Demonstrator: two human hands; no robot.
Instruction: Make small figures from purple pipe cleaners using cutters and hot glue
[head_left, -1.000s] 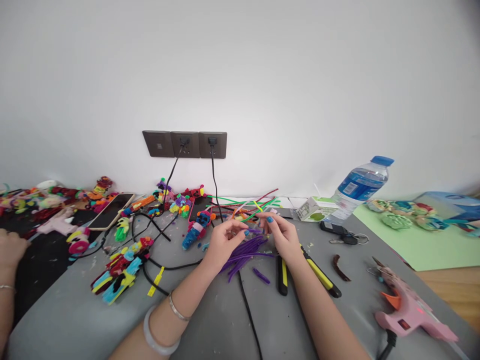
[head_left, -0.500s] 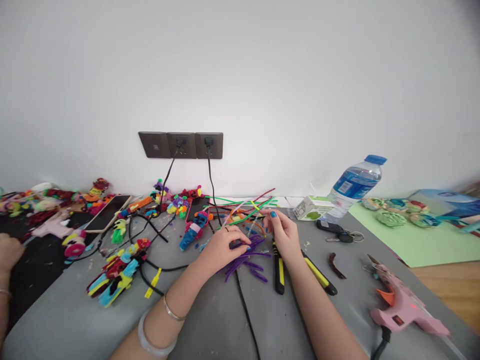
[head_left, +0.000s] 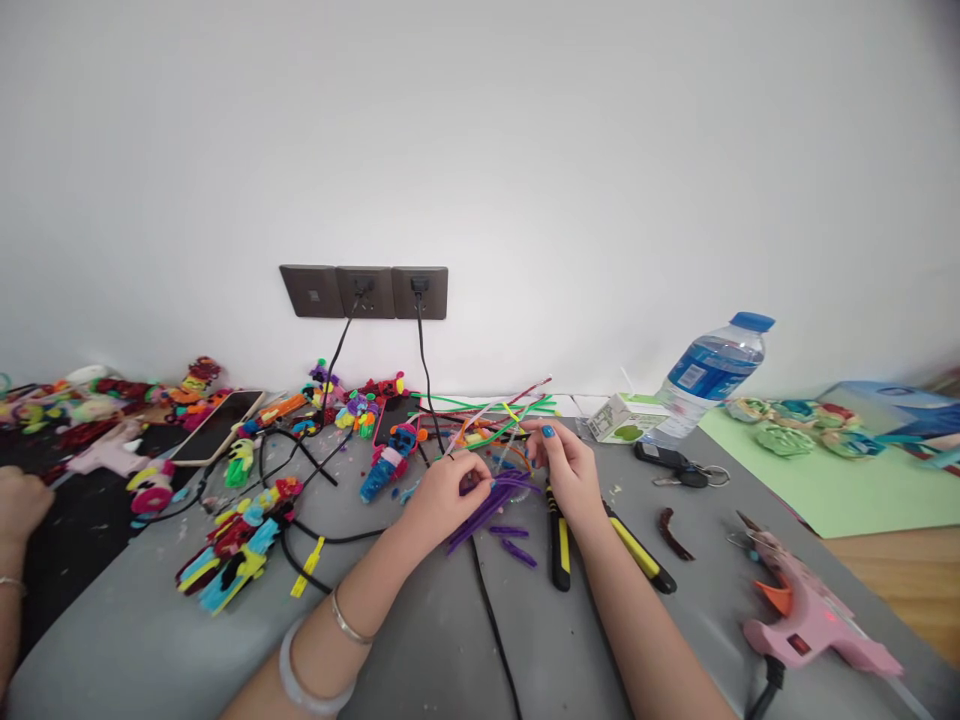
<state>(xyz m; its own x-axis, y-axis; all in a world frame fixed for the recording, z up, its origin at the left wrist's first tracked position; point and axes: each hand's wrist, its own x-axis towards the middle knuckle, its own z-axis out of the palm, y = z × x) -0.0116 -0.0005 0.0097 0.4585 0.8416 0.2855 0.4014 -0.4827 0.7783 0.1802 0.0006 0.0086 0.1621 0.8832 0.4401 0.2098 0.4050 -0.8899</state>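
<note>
Craft workspace along a white wall

The grey table, set beneath wall sockets, carries a pink glue gun, yellow-and-black tool handles, purple pipe cleaners and colourful fuzzy figures, all pointing to handicraft work. A water bottle, keys and a phone give it an informal look; whether home or studio cannot be told.

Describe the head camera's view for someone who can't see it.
Over a grey table, a person's left hand touches purple stems; the right hand is beside it, thumb and fingers together. Fuzzy figures and black cables lie leftward; rightward are a bottle, keys and a pink glue gun.
</note>
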